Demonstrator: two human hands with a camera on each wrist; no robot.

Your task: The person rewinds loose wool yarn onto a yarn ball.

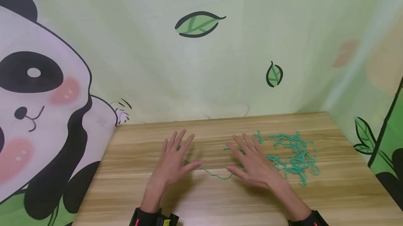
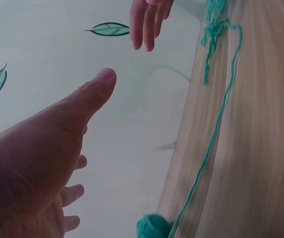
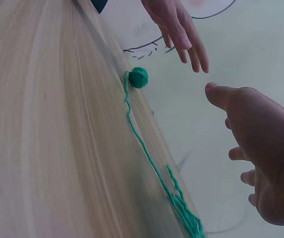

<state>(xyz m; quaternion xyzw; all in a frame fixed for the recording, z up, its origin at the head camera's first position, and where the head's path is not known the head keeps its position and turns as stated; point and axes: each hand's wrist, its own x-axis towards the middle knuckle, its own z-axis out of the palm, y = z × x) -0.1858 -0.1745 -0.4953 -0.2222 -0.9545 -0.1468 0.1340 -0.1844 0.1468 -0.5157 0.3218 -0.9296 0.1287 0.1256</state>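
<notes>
Both hands hover above the table with fingers spread and nothing held. My left hand [image 1: 172, 161] is over the middle left, and a small ball of green yarn [image 3: 139, 78] sits on the table below it, mostly hidden from the head view. From the ball a single strand of yarn [image 1: 217, 176] runs right in a shallow curve. It leads under my right hand [image 1: 255, 164] to a loose tangle of green yarn [image 1: 297, 156]. The right hand's fingers cover part of the tangle's left end. In the left wrist view the ball [image 2: 153, 226] shows at the bottom edge.
The wooden table [image 1: 126, 184] reaches back to a pale green cloth backdrop [image 1: 151, 61] with printed leaves. A large printed panda [image 1: 37, 114] is on the left. Each wrist wears a black band, the left one [image 1: 151, 217] carrying a small device.
</notes>
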